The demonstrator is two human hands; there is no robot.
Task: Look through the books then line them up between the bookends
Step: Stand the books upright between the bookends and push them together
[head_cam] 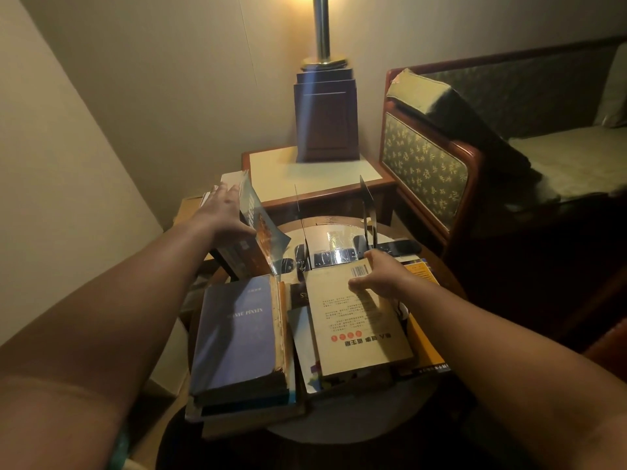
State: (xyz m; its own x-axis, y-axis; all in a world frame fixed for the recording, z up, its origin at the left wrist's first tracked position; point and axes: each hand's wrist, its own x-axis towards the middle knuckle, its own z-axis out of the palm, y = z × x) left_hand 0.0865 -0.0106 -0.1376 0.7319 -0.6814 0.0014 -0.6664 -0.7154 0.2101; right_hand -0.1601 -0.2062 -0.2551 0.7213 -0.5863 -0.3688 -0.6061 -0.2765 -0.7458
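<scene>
We see a round, glossy-topped table (326, 221). Two thin bookends stand apart on its far part: the left bookend (303, 234) and the right bookend (368, 212). Upright books (242, 254) stand at its left edge. Nearer us lie a left pile (244, 395) and a right pile (425, 347), which is topped by a tan book (359, 334). A dark flat object (402, 247) lies beside the right bookend.

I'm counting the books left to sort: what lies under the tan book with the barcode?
Under the tan book, gripped by the right hand, a yellow book sticks out on the right and a pale book on the left. Anything else below is covered.
</scene>
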